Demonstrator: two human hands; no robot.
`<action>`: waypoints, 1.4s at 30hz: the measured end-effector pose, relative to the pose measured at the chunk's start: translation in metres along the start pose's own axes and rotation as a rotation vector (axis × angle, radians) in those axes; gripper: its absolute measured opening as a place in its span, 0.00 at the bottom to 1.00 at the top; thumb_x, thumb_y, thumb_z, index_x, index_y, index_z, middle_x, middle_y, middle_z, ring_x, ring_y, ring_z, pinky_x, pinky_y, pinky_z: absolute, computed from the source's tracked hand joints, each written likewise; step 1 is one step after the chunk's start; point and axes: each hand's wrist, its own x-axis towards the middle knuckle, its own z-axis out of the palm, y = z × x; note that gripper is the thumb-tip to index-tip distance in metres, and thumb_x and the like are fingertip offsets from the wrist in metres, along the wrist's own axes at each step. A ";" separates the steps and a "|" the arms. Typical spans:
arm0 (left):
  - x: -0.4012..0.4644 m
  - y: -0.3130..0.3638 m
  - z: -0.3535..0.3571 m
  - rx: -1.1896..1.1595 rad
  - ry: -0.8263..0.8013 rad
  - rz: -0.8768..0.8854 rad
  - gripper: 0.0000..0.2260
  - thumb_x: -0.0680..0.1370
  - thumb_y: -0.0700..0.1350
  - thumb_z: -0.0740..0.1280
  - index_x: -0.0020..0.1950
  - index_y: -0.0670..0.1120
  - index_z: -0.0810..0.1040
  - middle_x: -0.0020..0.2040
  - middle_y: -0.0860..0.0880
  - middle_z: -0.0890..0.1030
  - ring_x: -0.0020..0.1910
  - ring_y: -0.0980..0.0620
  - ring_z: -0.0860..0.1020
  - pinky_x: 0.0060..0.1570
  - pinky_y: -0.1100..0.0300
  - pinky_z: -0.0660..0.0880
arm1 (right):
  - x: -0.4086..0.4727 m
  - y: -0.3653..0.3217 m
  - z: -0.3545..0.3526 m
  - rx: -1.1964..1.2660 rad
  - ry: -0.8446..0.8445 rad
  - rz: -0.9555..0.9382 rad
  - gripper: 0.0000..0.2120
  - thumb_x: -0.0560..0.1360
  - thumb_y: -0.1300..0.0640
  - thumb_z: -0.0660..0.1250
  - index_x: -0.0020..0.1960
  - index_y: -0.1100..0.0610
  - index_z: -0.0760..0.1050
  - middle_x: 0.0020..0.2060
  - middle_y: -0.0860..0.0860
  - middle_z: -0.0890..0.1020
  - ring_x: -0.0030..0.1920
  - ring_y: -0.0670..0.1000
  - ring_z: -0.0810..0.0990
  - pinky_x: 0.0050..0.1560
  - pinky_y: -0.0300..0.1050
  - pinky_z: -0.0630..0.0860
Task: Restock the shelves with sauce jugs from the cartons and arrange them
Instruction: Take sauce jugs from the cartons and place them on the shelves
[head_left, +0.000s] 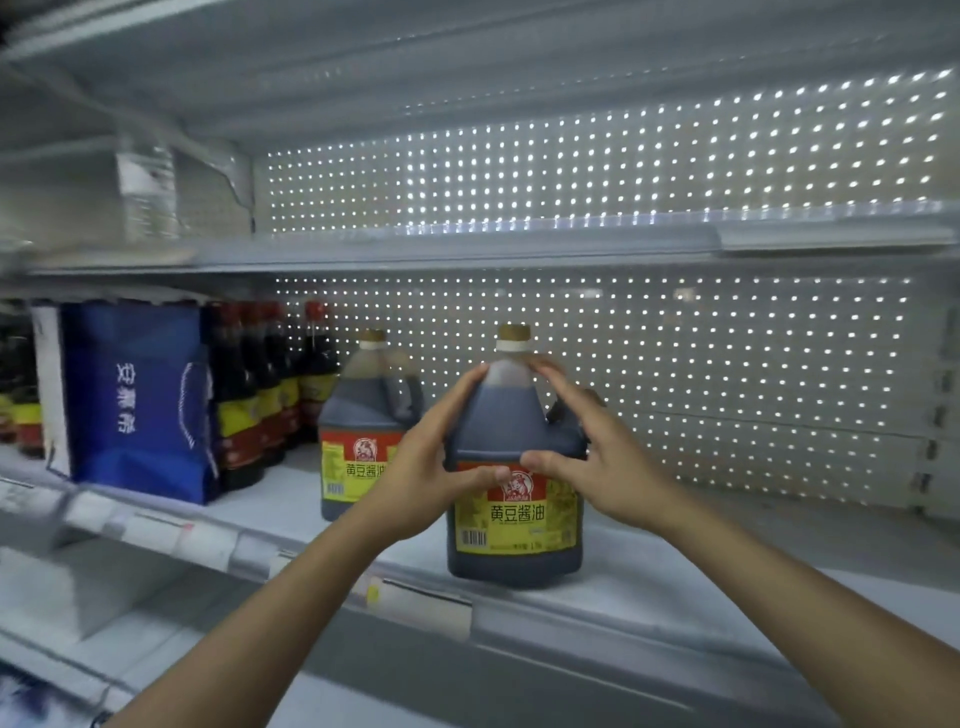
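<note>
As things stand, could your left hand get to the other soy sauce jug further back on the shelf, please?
Probably yes. The left hand grips the near jug, but the rear jug stands just behind it with nothing between; it would only need to release its grip first.

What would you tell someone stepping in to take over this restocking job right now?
Left hand: fingers curled round the front jug's left side.
Right hand: gripping its right side near the handle.
That jug stands upright at the front edge of the middle shelf, label forward. A second jug stands behind and to its left, beside dark bottles and a blue bag.
Done: two jugs on the shelf.
Left: line up the front jug and fill the bare shelf to the right. No cartons in view.
</note>
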 end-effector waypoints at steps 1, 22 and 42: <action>0.002 -0.005 -0.005 -0.007 -0.005 -0.005 0.42 0.74 0.42 0.78 0.79 0.65 0.60 0.74 0.65 0.69 0.70 0.57 0.75 0.58 0.52 0.81 | 0.003 0.002 0.006 0.000 0.006 -0.003 0.43 0.74 0.53 0.78 0.78 0.30 0.57 0.72 0.43 0.70 0.72 0.47 0.72 0.69 0.54 0.76; 0.030 -0.092 -0.053 0.448 0.100 0.249 0.43 0.70 0.65 0.73 0.80 0.63 0.54 0.67 0.60 0.67 0.68 0.56 0.65 0.63 0.57 0.71 | 0.030 0.018 0.063 -0.014 0.084 0.230 0.44 0.78 0.55 0.74 0.81 0.33 0.51 0.79 0.42 0.63 0.73 0.42 0.72 0.66 0.48 0.78; 0.036 -0.101 -0.065 0.452 0.000 0.281 0.38 0.74 0.60 0.72 0.79 0.65 0.55 0.68 0.54 0.72 0.67 0.51 0.73 0.59 0.52 0.78 | 0.024 -0.021 0.100 -0.461 0.288 0.382 0.45 0.76 0.41 0.72 0.75 0.22 0.41 0.61 0.48 0.71 0.60 0.52 0.80 0.61 0.57 0.80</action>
